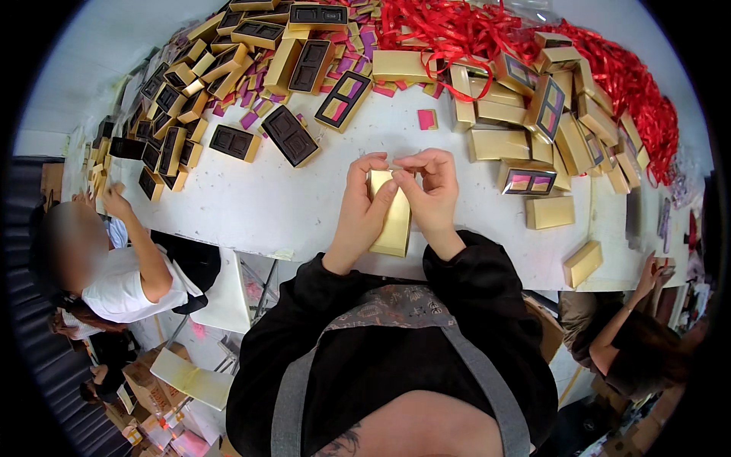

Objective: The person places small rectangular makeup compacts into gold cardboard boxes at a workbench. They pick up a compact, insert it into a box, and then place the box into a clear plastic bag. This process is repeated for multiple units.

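A long gold box [393, 221] lies on the white table [251, 206] right in front of me. My left hand [362, 207] grips its left side, the thumb lying across the lid. My right hand [431, 189] pinches something small at the box's top end with fingers bent; what it pinches is too small to make out. Both black sleeves come up from the lower edge.
Open gold boxes with dark inserts [289, 135] crowd the far left. Shut gold boxes [499, 143] pile at the right under a heap of red ribbon [609, 68]. One person [114, 266] sits at my left, another person [624, 335] at my right.
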The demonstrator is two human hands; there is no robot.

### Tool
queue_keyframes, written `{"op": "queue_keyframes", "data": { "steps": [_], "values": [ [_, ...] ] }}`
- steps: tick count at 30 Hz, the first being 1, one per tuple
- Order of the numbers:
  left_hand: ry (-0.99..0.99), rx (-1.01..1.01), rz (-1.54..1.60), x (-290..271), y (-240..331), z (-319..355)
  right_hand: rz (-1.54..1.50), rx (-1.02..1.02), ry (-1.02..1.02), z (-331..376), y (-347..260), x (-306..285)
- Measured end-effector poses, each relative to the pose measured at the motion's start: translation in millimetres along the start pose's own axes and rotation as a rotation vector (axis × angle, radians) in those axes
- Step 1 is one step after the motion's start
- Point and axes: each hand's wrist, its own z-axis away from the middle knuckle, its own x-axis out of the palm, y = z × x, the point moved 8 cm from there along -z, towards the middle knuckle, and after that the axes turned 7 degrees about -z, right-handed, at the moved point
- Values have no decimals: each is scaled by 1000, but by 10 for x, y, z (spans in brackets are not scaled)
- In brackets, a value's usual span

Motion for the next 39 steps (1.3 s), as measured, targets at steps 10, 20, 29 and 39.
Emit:
{"op": "queue_keyframes", "data": {
  "steps": [10, 20, 29, 39],
  "values": [
    [44, 54, -41, -37, 197, 86, 109, 404, -266, -153, 70, -86],
    [-17, 435, -334, 216, 479, -116, 443, 291, -678, -362, -762, -267],
    [23, 181, -217, 148, -184, -466, 2272, -472, -250, -3177, -629, -1671],
    [133, 170, -155, -278, -166, -426, 2160, -842, 123, -2995, -1546, -849]
  ]
}}
